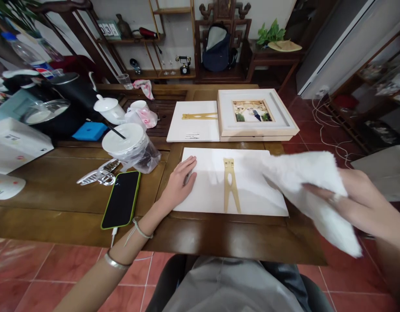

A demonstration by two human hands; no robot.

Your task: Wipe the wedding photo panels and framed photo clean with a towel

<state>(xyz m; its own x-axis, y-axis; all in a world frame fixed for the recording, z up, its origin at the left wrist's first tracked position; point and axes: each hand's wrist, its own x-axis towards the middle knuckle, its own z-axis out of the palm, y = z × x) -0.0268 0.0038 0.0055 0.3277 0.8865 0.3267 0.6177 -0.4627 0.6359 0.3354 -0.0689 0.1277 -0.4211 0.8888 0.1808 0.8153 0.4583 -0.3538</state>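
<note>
A white backing board (pixel 206 186) lies flat on the wooden table, with a gold folding stand (pixel 231 184) fixed at its middle. My left hand (pixel 182 182) rests on the board's left edge, fingers stretched out and holding nothing. Over the board's right side, my right hand (pixel 346 195) grips a white cloth (pixel 304 173), whose far end reaches the board or hangs just above it; I cannot tell which. Beyond them sits a second white board (pixel 193 125) with a similar gold stand. Beside it a white picture frame (pixel 258 130) holds a small photo.
Left of my arm are a phone (pixel 121 199) on a charging cable, a bunch of keys (pixel 99 173) and a lidded drink cup (pixel 128 141) with a straw. Farther left stand a white teapot (pixel 109 108), a blue item (pixel 89 131) and a white box (pixel 16 143). The table edge (pixel 232 251) is near my lap.
</note>
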